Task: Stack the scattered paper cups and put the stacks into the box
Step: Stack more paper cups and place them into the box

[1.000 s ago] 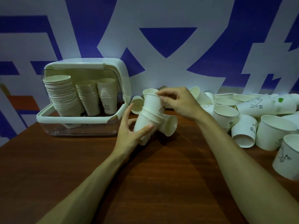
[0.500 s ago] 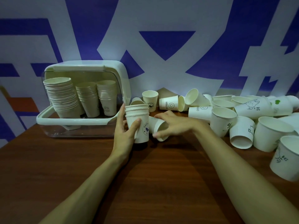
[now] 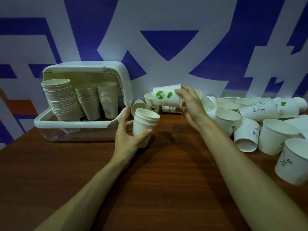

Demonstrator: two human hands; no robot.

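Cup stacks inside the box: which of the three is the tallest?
The leftmost stack in the box: its top rim stands higher than those of the middle stack and the right stack.

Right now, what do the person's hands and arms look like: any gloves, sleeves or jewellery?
Both are bare. The left hand and right hand wear no gloves, and no rings show. The left forearm and right forearm are uncovered down to the frame's edge: no sleeves, watch or wristband in view.

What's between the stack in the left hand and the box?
Only fingers of the left hand, gripping the stack, beside the box; head view.
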